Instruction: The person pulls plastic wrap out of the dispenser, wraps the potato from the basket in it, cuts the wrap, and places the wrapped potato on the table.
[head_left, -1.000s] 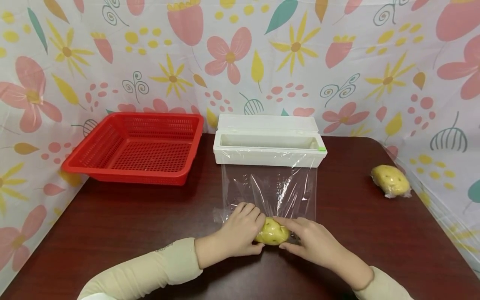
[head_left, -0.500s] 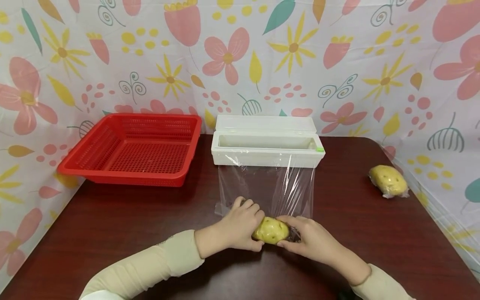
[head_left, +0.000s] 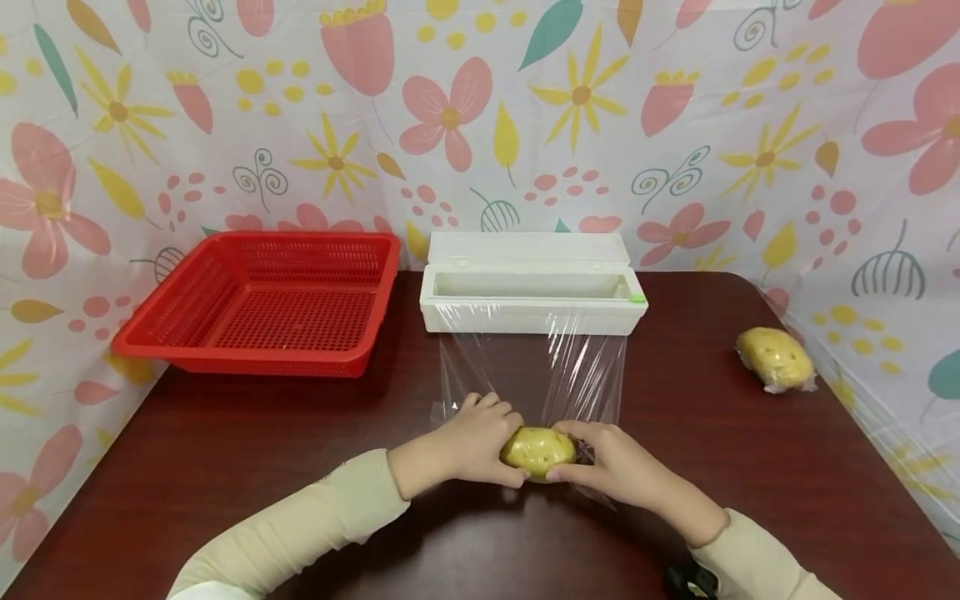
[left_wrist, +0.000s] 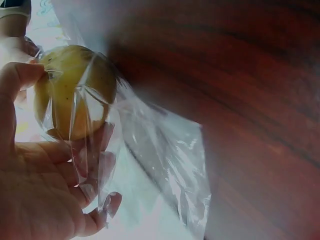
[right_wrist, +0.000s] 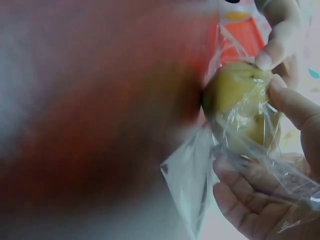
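Note:
Between my two hands is a yellow potato (head_left: pixel 537 452) with clear plastic wrap over its surface. My left hand (head_left: pixel 480 442) grips its left end, thumb at the near side and fingers over the far side. On the right end, my right hand (head_left: pixel 611 462) pinches it between thumb and fingers. Plastic wrap (head_left: pixel 517 367) stretches from the potato back to a white dispenser box (head_left: pixel 534 317) with its lid raised. In the left wrist view, loose film (left_wrist: pixel 165 150) hangs past the fingers. The right wrist view shows film creased over the potato (right_wrist: pixel 240 105).
A red plastic basket (head_left: pixel 247 357) stands at the back left of the dark wooden table (head_left: pixel 262 433). Another potato (head_left: pixel 776 358), wrapped in film, lies near the right edge. A floral cloth (head_left: pixel 450 167) hangs behind the table.
Both hands have shifted slightly away from me and left in the view with the potato. The film's creases have changed, and a loose film end now shows below the right hand.

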